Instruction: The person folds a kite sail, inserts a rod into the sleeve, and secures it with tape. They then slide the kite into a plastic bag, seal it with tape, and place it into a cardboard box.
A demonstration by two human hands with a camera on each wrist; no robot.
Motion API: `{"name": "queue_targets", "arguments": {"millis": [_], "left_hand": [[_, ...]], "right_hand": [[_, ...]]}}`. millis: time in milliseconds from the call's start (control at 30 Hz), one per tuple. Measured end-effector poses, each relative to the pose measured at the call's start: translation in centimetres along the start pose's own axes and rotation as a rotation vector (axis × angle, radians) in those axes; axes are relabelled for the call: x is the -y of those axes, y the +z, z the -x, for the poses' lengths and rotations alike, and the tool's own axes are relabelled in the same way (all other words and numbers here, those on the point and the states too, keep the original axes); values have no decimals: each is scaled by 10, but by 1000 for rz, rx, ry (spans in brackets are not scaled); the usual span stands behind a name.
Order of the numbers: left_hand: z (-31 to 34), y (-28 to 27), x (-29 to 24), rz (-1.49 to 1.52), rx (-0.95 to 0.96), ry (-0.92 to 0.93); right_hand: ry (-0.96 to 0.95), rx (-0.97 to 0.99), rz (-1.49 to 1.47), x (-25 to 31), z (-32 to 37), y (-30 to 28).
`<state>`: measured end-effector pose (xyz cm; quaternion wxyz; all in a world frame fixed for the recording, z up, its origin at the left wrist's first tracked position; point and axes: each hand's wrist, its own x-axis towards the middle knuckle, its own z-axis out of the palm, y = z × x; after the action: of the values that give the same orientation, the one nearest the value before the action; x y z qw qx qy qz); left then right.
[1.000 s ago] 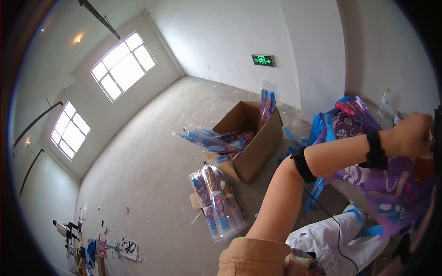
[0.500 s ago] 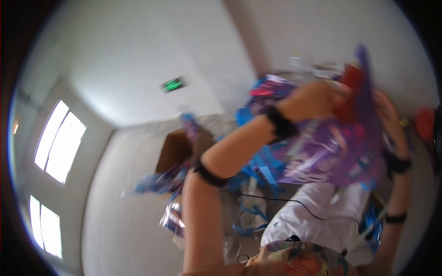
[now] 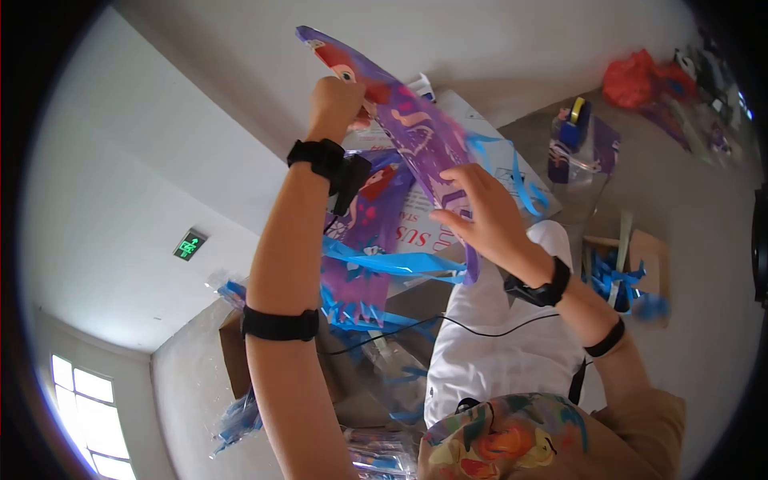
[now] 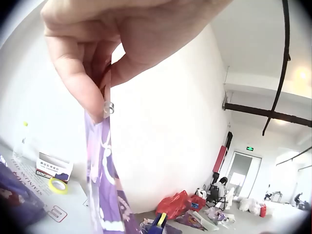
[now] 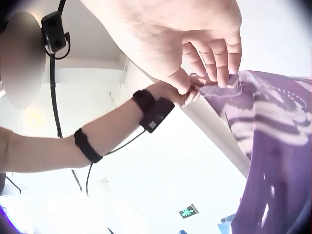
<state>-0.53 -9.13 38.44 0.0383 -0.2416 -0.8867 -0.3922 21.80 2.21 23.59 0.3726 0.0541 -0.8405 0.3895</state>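
Observation:
My left hand [image 3: 336, 104] is raised and pinches the upper edge of a purple printed plastic sheet [image 3: 416, 132] with a red-haired cartoon figure, apparently a kite. In the left wrist view a small clear fitting [image 4: 108, 107] shows right at the fingertips. The sheet hangs slanting down to the right, its lower end over the white-trousered lap. Around its lower part, my right hand [image 3: 492, 216] has thumb and forefinger spread apart, fingertips overlapping the sheet. A blue ribbon [image 3: 384, 260] runs across below it.
A similar purple sheet [image 3: 368, 204] lies on a white board [image 3: 416, 220] with red lettering. Yellow tape [image 4: 58, 185] rests beside a small box [image 4: 53, 165]. On the right are a blue tape dispenser [image 3: 574, 124], red bag [image 3: 632, 80] and carton [image 3: 652, 248]. A black cable [image 3: 496, 330] crosses the lap.
The head view has swung right. My left hand has lifted the sheet up in front, and my right hand has come to its lower part.

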Motion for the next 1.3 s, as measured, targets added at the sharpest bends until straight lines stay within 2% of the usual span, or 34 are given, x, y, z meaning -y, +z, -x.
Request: {"name": "queue_targets", "arguments": {"millis": [33,67,167,200,300,333,433,533,633,867,967,1000,1100,1200,1300], "left_hand": [[5,1,-12,59,-11,-37],[6,1,-19,79,-27,9],[-1,-4,-33,62,-113,6],[-8,-8,-33,28,-117,24],[-25,-13,-34,-10,-152,2],[-21,-14,-38,37,-168,-18],[-15,-10,-34,144,-149,-22],[-15,-5,-25,165,-147,-29],[-17,-4,-17,192,-164,-49],[-18,-30,13,304,-8,-150],[-24,-31,37,405,63,-239],[-23,-29,40,431,62,-247],[-16,-26,39,483,-22,-224],[-20,-24,38,519,-28,-210],[-14,-15,14,566,14,-190]], "right_hand": [[-11,-56,69,-5,3,2],[-21,-111,138,-13,8,4],[116,-283,34,-41,48,10],[193,-269,-31,-47,65,11],[683,-180,-625,-52,110,11],[714,-91,-664,-44,116,5],[892,-79,-929,-19,117,-8],[700,-194,-973,-23,115,-2],[744,-266,-936,-23,109,-5],[763,-414,-1083,-41,106,-30],[825,-293,-1061,-55,96,-52],[820,-291,-981,-75,103,-52],[561,-663,-121,-91,97,-49],[229,-643,123,-49,57,-72],[-101,-372,445,-30,14,-74]]}}
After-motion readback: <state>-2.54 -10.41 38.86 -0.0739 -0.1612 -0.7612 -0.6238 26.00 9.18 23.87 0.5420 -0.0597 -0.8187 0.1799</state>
